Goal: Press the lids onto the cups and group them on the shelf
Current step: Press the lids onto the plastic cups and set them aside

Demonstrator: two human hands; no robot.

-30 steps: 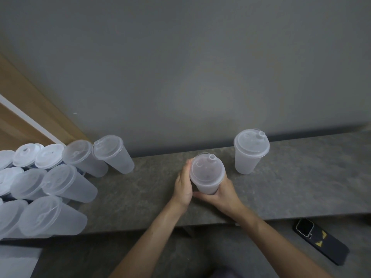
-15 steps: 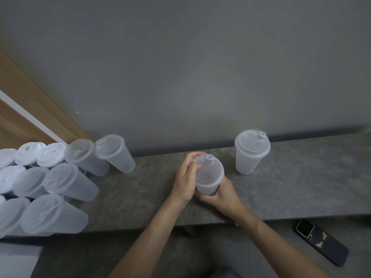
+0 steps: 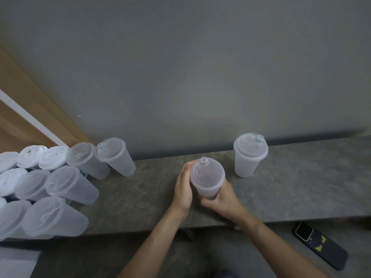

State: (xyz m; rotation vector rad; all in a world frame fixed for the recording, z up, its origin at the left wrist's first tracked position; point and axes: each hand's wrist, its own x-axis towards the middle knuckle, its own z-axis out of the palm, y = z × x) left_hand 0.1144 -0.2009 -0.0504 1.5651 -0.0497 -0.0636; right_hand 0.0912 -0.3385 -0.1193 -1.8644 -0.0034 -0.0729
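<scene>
A translucent plastic cup with a spouted lid (image 3: 207, 176) stands at the middle of the grey stone shelf (image 3: 301, 187). My right hand (image 3: 222, 199) grips the cup's lower body from the near right. My left hand (image 3: 183, 187) lies flat against the lid's left rim, fingers straight and pointing away from me. Another lidded cup (image 3: 250, 154) stands upright on the shelf to the right, apart from my hands. A group of several lidded cups (image 3: 66, 181) fills the shelf's left end.
A grey wall runs close behind the shelf. A wooden panel (image 3: 24, 109) slants at the far left. A dark phone (image 3: 321, 247) lies on the lower surface at the right, below the shelf's front edge. White paper (image 3: 16, 263) shows at the bottom left.
My left hand curled over the lid's top half a second ago; now its fingers lie straight along the lid's left rim. The cup's spout has turned toward the far side.
</scene>
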